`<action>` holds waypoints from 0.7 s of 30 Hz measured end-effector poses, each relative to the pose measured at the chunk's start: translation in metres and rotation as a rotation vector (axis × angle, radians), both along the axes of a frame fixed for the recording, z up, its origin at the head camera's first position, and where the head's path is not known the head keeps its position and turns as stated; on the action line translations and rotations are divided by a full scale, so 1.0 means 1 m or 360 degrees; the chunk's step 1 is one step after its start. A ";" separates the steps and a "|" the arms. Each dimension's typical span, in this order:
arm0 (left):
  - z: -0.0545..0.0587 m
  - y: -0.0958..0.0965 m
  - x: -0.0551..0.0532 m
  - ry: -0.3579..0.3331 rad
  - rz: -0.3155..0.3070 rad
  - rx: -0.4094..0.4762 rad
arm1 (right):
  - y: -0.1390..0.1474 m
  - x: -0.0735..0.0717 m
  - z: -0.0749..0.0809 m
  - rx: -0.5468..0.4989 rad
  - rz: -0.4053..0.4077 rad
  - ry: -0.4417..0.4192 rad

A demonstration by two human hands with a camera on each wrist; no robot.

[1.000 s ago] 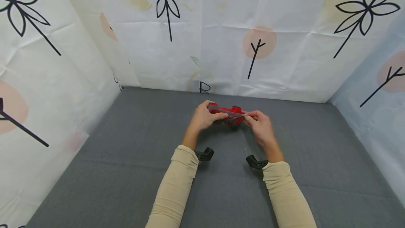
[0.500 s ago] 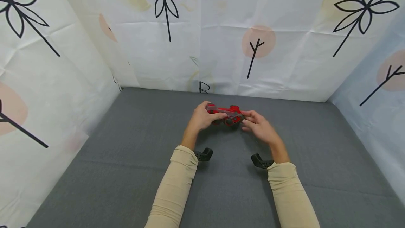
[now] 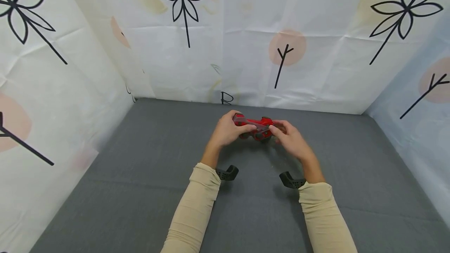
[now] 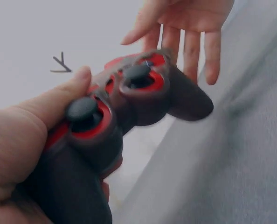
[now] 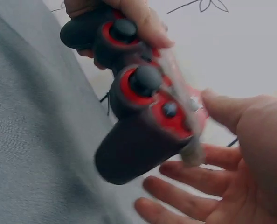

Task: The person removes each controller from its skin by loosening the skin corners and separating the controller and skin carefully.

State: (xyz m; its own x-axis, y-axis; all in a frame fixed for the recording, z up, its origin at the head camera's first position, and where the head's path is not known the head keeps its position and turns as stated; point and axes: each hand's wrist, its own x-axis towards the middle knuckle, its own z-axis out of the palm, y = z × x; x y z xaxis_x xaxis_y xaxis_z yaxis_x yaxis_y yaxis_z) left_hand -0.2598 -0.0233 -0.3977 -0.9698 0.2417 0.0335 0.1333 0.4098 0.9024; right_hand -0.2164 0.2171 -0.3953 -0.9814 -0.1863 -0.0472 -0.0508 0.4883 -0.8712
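The controller is showing a two-tone finish: near-black on the body and both grips, bright red on the face. Two black sticks are rising from rounded housings, each having a red ring around its base. A dark button is sitting in the red panel beside the right stick. A translucent strip is running lengthwise along the face, and its crumpled end is projecting at the right side. Finer markings are blurring in both wrist views.

Position: the controller is being held, tilted, above the grey table, near the back edge and between the two hands.

Left hand: the fingers are curling firmly around the left grip, and the thumb is pressing along the face beside the left stick. This hand is supporting the controller.

Right hand: the fingers are extending loosely, with gaps between them, just beside the right end; they are wrapping around nothing. The thumb is pointing toward the red face; whether it is touching the controller or the strip, one cannot tell.

Surroundings: beige sleeves are covering the forearms, black mounts are projecting at the wrists, and a printed white backdrop is standing behind the table.
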 end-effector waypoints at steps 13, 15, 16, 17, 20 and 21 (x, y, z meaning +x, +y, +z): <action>0.009 0.019 0.009 -0.0027 -0.0205 0.0323 | -0.003 0.002 0.009 -0.0104 -0.0370 0.0317; 0.009 0.020 0.010 -0.0032 -0.0230 0.0324 | -0.004 0.003 0.009 -0.0115 -0.0420 0.0359; 0.010 0.021 0.009 -0.0035 -0.0248 0.0322 | -0.004 0.003 0.010 -0.0122 -0.0436 0.0379; 0.010 0.021 0.009 -0.0035 -0.0270 0.0313 | -0.004 0.003 0.010 -0.0129 -0.0453 0.0394; 0.010 0.020 0.009 -0.0030 -0.0361 0.0285 | -0.002 0.006 0.013 -0.0143 -0.0501 0.0431; 0.010 0.020 0.009 -0.0023 -0.0397 0.0282 | -0.001 0.006 0.014 -0.0131 -0.0518 0.0443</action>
State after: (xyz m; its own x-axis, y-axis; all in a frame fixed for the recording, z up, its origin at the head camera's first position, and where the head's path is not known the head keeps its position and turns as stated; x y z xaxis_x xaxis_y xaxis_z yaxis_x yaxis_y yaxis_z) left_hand -0.2508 -0.0033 -0.3876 -0.8819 0.4641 0.0828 0.1965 0.2023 0.9594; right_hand -0.2099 0.2163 -0.3817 -0.9628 0.1429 0.2293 -0.1439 0.4473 -0.8827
